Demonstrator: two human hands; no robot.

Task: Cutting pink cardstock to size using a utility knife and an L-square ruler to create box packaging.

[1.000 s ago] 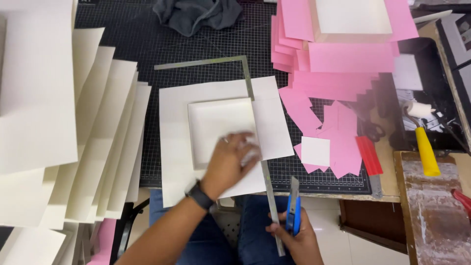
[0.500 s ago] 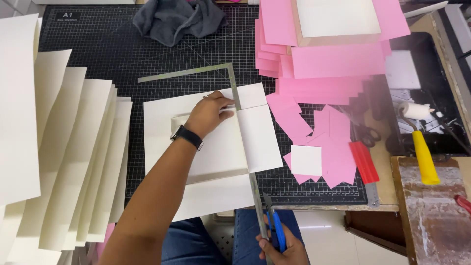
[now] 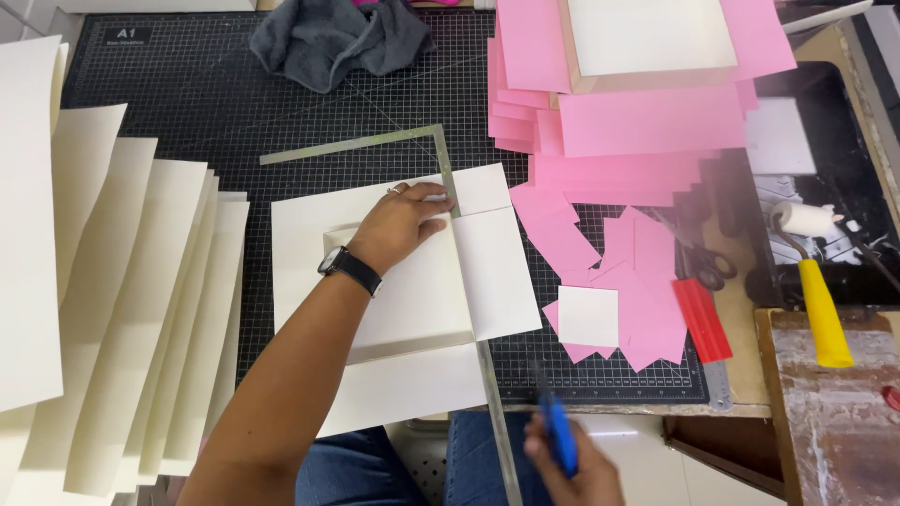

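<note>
Cream card sheet [image 3: 412, 309] lies on black cutting mat [image 3: 234, 112], steel square [image 3: 450, 178] across it. L hand [image 3: 403, 220] flat, pressing, no grip. R hand [image 3: 572, 464] grasps blue cutter [image 3: 558, 436]. Pink sheets [image 3: 619, 141] stacked R; cream strips [image 3: 112, 300] fanned L.

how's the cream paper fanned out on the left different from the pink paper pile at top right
The cream paper sheets are long strips fanned side by side, overlapping along their edges; the pink paper sheets are stacked loosely, with small offcuts spilling below them. A shallow cream box sits on the pink stack; nothing rests on the cream strips. Both lie partly on the black gridded cutting mat.
</note>
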